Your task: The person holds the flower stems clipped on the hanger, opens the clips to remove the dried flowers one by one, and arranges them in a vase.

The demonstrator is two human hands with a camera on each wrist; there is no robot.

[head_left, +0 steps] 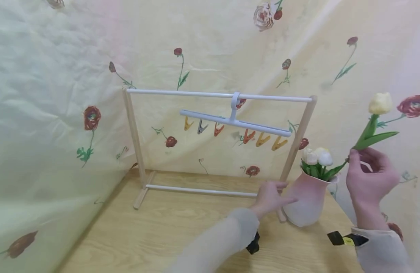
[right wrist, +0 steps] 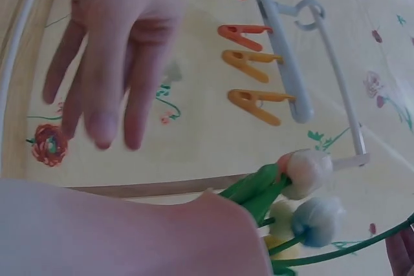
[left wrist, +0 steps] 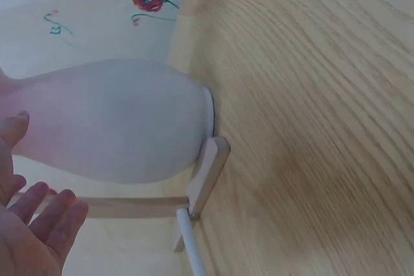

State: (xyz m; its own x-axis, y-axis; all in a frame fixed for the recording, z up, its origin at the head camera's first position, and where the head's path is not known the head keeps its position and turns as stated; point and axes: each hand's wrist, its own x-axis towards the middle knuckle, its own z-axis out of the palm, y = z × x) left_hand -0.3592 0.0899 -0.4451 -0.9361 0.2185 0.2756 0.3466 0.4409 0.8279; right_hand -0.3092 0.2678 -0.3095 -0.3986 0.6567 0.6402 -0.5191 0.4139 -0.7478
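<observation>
My right hand (head_left: 371, 180) pinches the green stem of a cream artificial tulip (head_left: 380, 103) beside and above the vase's mouth. In the right wrist view, the held stem (right wrist: 356, 247) runs down to the bunch in the vase. A pink-and-white vase (head_left: 306, 201) stands upright on the table's right side, holding several pale tulips (head_left: 318, 156). My left hand (head_left: 269, 198) reaches toward the vase's left side, fingers extended and holding nothing. In the left wrist view, its fingers (left wrist: 66, 224) spread beside the vase body (left wrist: 123, 121).
A wood-and-white rack (head_left: 182, 93) stands behind my left hand, its right foot (left wrist: 210, 172) close against the vase's base. From its top bar hangs a light blue hanger (head_left: 232, 122) with several coloured clips (head_left: 262, 140). Flowered cloth (head_left: 155, 45) surrounds the wooden table (head_left: 128, 235).
</observation>
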